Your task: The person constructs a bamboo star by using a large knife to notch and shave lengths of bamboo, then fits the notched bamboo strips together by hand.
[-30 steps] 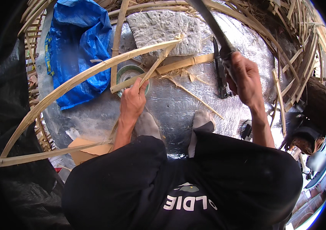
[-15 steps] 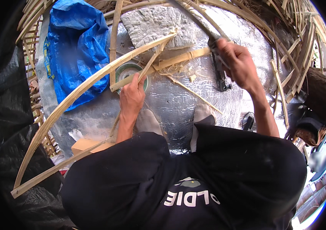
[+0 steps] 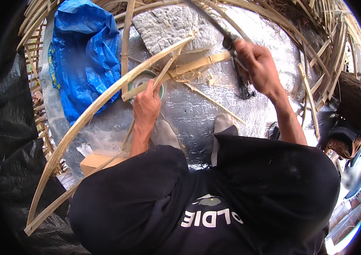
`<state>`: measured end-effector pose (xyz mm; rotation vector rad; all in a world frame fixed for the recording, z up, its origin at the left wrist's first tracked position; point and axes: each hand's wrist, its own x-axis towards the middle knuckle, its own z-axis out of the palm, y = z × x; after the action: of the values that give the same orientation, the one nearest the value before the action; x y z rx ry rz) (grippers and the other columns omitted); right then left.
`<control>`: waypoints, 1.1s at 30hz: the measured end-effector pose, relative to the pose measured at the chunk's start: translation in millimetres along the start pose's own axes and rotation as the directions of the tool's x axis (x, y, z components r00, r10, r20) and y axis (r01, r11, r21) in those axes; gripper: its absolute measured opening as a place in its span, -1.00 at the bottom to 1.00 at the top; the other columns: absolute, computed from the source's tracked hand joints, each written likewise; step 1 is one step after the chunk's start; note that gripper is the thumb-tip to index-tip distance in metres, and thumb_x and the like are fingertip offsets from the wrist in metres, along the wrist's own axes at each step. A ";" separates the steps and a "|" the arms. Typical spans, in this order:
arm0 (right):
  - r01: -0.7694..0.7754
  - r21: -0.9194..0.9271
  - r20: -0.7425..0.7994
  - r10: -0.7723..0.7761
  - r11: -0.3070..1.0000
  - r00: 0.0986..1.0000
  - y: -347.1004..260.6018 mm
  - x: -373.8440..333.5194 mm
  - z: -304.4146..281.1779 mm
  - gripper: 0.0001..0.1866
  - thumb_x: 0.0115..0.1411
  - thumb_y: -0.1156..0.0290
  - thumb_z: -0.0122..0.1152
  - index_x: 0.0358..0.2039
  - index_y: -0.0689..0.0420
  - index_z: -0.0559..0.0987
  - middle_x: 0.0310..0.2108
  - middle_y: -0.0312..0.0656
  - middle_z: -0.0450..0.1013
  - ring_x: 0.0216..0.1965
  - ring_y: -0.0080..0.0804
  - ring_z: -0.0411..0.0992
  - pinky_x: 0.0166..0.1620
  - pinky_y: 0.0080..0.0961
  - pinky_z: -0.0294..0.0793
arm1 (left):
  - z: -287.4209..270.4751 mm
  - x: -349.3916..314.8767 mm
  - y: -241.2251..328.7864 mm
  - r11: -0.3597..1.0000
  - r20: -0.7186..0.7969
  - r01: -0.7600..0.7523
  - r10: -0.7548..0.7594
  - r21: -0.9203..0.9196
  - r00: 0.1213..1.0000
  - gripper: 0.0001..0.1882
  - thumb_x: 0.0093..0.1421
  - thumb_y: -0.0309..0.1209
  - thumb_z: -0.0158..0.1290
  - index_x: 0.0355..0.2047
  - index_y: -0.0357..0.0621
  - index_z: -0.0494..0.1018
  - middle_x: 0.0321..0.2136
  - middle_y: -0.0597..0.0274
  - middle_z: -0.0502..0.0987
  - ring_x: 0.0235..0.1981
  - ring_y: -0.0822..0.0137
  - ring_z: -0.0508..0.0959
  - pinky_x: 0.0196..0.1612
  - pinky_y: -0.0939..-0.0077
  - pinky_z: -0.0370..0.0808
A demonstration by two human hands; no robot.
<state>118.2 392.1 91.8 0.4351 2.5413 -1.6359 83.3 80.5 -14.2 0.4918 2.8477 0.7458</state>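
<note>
My left hand is closed round one arm of a long split bamboo strip. Its two pale lengths meet near the grey stone block and spread apart toward the lower left. A flat bamboo piece lies crosswise at my left fingertips; whether they grip it too is hidden. My right hand, slightly blurred, is wrapped round the handle of a long dark-bladed knife. The blade points up and left, over the stone's right side. Below that hand, a black metal tool lies on the silvery sheet.
A crumpled blue tarp lies at the left, beside a round green-rimmed object. Shavings and a thin stick are scattered before my feet. Bamboo strips pile up at the right. A cardboard box sits by my left knee.
The lower-left ends of the split strip have swung down and slightly right. My right hand and the knife have shifted slightly left and up; my left hand stays nearly still.
</note>
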 end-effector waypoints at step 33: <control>0.061 -0.459 -0.079 -0.108 0.887 0.991 4.5 30.5 -9.8 -0.16 0.22 -0.44 -0.02 -0.53 0.23 0.63 -0.82 -0.32 0.27 -0.73 -0.52 0.26 -0.61 -0.32 0.28 | -3.4 9.2 -4.5 0.999 -0.060 0.012 -0.015 -0.043 0.998 -0.63 0.41 -0.15 -0.05 -0.15 -0.25 0.50 -0.53 -0.30 0.51 -0.42 -0.35 0.52 -0.43 -0.11 0.39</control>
<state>91.1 408.4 85.1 0.3708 2.9345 -0.9959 72.7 78.5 -14.1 0.4513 2.8808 0.8316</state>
